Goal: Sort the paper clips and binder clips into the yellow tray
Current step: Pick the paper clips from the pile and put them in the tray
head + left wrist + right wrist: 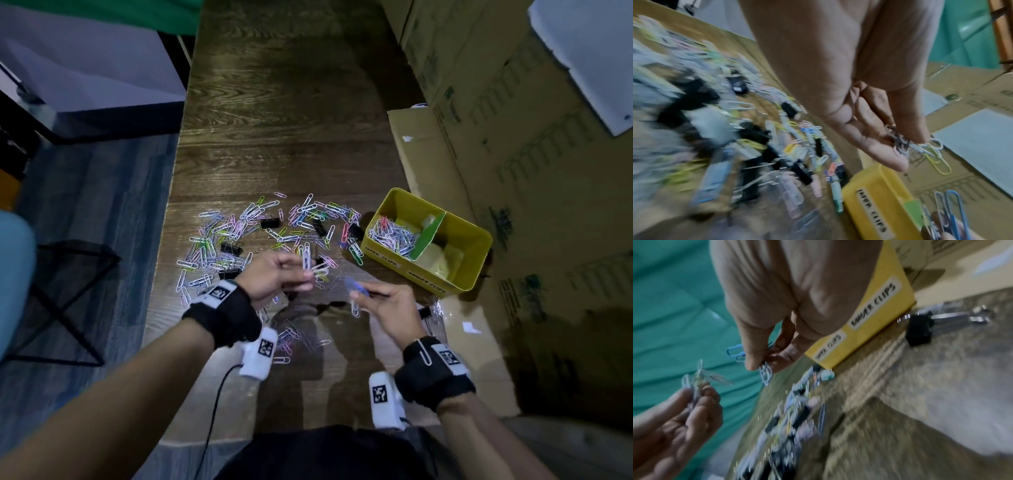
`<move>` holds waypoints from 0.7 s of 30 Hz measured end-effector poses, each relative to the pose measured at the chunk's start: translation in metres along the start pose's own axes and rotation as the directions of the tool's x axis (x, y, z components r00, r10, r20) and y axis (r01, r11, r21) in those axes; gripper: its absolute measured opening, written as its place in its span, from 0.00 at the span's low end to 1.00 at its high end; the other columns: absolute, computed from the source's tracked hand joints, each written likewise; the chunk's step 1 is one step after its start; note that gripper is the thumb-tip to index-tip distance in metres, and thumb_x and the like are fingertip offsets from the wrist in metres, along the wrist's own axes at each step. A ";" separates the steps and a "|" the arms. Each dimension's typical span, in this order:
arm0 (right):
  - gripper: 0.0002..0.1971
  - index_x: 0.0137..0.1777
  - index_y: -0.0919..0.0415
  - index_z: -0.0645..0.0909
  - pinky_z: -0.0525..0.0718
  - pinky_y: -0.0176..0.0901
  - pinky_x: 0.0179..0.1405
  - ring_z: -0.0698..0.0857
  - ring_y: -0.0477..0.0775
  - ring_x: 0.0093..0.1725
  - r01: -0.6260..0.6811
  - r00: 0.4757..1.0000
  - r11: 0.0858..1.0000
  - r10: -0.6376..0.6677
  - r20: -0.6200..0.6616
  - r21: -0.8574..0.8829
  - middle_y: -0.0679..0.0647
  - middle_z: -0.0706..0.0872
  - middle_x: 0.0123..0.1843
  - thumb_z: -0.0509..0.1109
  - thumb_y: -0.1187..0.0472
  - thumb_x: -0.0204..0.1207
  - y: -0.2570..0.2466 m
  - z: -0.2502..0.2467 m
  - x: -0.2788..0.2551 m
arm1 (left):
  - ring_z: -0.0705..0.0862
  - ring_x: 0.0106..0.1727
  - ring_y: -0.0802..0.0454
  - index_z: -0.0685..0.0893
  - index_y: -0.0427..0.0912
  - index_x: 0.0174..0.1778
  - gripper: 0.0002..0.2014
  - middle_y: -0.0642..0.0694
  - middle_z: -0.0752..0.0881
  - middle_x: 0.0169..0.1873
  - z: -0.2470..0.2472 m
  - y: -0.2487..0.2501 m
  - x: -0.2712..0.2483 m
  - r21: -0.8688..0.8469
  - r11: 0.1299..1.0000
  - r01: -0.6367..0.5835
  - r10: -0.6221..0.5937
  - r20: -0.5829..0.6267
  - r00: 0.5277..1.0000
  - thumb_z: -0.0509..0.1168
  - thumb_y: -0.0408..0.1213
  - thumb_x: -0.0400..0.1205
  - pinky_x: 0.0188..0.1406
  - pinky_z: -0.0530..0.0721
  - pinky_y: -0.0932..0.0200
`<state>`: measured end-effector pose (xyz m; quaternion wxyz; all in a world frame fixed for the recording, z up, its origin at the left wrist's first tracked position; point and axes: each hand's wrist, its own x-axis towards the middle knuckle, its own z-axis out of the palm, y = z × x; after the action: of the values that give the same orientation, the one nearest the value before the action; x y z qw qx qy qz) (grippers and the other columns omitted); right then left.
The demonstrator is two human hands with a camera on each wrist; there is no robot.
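Many coloured paper clips and a few black binder clips lie scattered on the wooden table. The yellow tray stands at the right, split by a green divider; its left compartment holds a heap of paper clips. My left hand hovers above the pile and pinches a small bunch of paper clips. My right hand, just in front of the tray, pinches a few blue paper clips. Both hands are raised off the table.
Cardboard boxes line the right side behind the tray. A binder clip lies beside the tray's front corner near my right wrist. A black wire stand sits on the floor left of the table's edge.
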<state>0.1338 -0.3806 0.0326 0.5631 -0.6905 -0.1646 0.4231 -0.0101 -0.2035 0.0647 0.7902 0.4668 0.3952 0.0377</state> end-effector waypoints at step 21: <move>0.13 0.52 0.61 0.90 0.84 0.40 0.53 0.86 0.48 0.43 -0.044 0.934 0.902 -0.115 -0.339 -0.429 0.52 0.90 0.45 0.81 0.62 0.67 -0.071 -0.076 0.130 | 0.88 0.41 0.48 0.87 0.41 0.38 0.05 0.43 0.89 0.33 0.122 0.036 0.143 0.587 0.801 -0.117 0.161 -0.023 0.987 0.68 0.33 0.78 0.47 0.87 0.51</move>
<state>0.2863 -0.3155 0.0467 0.4251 -0.8594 -0.1618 0.2338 0.1795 -0.2086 0.0393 0.5894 0.7127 0.3803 -0.0107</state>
